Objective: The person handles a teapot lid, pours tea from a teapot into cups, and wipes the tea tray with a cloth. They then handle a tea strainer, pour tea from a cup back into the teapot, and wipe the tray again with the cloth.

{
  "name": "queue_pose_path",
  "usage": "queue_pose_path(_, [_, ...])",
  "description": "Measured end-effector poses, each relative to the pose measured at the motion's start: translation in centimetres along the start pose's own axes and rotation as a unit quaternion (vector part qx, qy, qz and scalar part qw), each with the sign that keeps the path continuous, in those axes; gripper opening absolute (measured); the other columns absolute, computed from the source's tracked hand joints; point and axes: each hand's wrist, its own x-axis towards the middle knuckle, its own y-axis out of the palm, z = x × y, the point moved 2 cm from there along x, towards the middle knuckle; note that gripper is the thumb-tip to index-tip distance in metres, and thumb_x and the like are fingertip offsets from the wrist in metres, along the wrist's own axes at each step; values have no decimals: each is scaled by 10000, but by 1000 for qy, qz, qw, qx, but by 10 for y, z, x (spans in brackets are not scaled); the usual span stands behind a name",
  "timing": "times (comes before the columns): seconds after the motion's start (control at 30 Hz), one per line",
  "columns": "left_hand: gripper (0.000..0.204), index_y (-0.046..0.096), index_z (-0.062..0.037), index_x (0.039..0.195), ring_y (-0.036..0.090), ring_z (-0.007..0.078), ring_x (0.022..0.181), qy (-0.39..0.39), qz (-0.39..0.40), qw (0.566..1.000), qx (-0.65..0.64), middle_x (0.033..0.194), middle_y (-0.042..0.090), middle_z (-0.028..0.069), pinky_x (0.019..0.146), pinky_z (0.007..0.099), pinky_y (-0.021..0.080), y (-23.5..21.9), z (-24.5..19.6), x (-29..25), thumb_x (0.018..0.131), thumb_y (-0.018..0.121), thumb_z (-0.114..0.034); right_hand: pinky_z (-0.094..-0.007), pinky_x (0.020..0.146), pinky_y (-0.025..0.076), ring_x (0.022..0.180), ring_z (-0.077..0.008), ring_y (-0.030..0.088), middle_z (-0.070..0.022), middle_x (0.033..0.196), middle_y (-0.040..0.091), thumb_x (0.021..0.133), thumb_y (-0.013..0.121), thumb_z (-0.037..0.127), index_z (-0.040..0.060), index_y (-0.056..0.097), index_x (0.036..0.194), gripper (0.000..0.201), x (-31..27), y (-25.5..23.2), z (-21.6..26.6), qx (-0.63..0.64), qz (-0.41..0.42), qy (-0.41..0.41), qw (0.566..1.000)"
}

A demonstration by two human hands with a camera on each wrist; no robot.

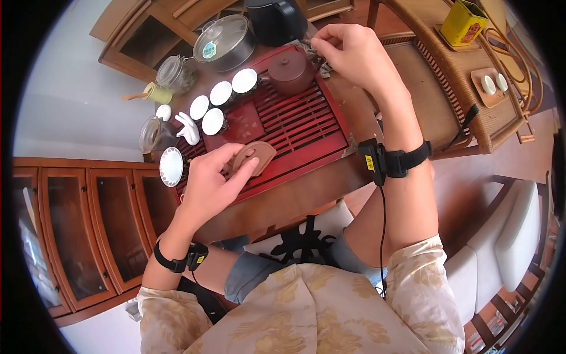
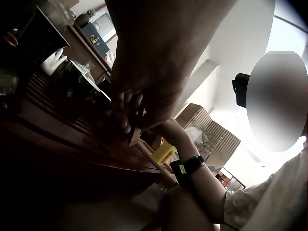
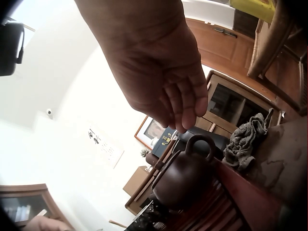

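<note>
L hand (image 1: pixel 211 186) pinching flat brown piece (image 1: pixel 254 160) mid-frame, over red tea tray (image 1: pixel 312 127). R hand (image 1: pixel 356 56) upper ctr, fingers loosely bent, nothing gripped, near handle side of teapot (image 1: pixel 290 74).

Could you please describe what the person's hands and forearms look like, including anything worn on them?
The left hand and right hand are ungloved. Each wrist wears a black strap with a small black box bearing a yellow label, and a thin black cable leads from each box. The cream shirt sleeves carry a golden-tan leaf pattern and end around the elbows.
</note>
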Motion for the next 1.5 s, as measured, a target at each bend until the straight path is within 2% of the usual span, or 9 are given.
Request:
queue_pose_path(0.3, [242, 791, 4, 1179, 711, 69, 738, -27, 38, 997, -66, 866, 794, 100, 690, 281, 576, 22, 7, -1, 1016, 829, -171, -375, 801, 618, 807, -240, 784, -158, 859, 803, 1023, 777, 258, 12, 839, 1137, 278, 0, 3, -1, -10, -4, -5, 1000])
queue_pose_path(0.5, [219, 780, 42, 1161, 698, 39, 901, -90, 84, 992, -3, 994, 804, 43, 803, 258, 591, 16, 5, 3, 1021, 834, -118, -377, 798, 620, 810, -246, 788, -161, 864, 805, 1021, 778, 261, 12, 841, 1135, 281, -1, 1, -2, -6, -2, 0, 1000])
queue_pose_path(0.6, [226, 778, 37, 1179, 703, 45, 916, -128, 81, 989, 0, 1015, 801, 33, 804, 249, 589, 13, 21, -2, 1026, 836, -120, -378, 804, 622, 818, -251, 792, -163, 874, 808, 1022, 777, 263, 13, 842, 1138, 283, -1, 0, -1, -10, 0, -3, 1000])
queue_pose_path(0.7, [204, 760, 43, 1102, 589, -5, 760, -140, 25, 983, -119, 850, 725, -11, 659, 219, 513, 15, 35, -8, 1038, 827, -138, -381, 814, 624, 830, -256, 798, -165, 882, 812, 1023, 775, 265, 14, 842, 1144, 286, -1, 1, -1, -18, 1, -6, 1000])
queue_pose_path(0.9, [197, 772, 33, 1139, 639, -8, 798, -150, -7, 982, -114, 902, 757, -25, 695, 207, 539, 7, 33, -11, 1039, 829, -127, -385, 826, 627, 845, -263, 803, -166, 891, 816, 1028, 772, 269, 17, 842, 1149, 288, -1, 2, -1, -17, 7, -5, 1000])
queue_pose_path(1.0, [205, 785, 9, 1182, 710, 43, 809, -103, 4, 992, -71, 936, 804, 35, 737, 243, 590, 5, 16, -6, 1027, 836, -115, -387, 826, 627, 845, -265, 803, -166, 893, 817, 1030, 772, 271, 17, 842, 1148, 288, 0, 3, -1, -15, 4, -5, 1000])
queue_pose_path(1.2, [249, 787, -14, 1196, 803, 322, 1116, 203, 29, 976, 71, 1172, 819, 160, 976, 419, 654, 12, 5, 2, 949, 794, 22, -391, 819, 625, 841, -265, 801, -165, 894, 818, 1032, 771, 270, 17, 842, 1150, 288, -1, 1, 2, -10, 14, 3, 1000])
queue_pose_path(1.23, [281, 779, -13, 1156, 770, 356, 1219, 200, 48, 976, 72, 1213, 814, 141, 1035, 445, 639, 13, 4, 2, 892, 766, 80, -392, 819, 624, 841, -264, 800, -165, 894, 818, 1033, 771, 270, 17, 842, 1150, 287, -2, 1, 2, -10, 14, 3, 1000])
queue_pose_path(1.5, [272, 743, 9, 1064, 754, 342, 1283, 204, 100, 969, 92, 1236, 816, 124, 1052, 433, 632, -4, 21, -8, 837, 720, 157, -390, 816, 623, 842, -253, 797, -163, 901, 818, 1034, 773, 271, 16, 839, 1154, 290, -1, 3, -3, -12, 9, -7, 1000])
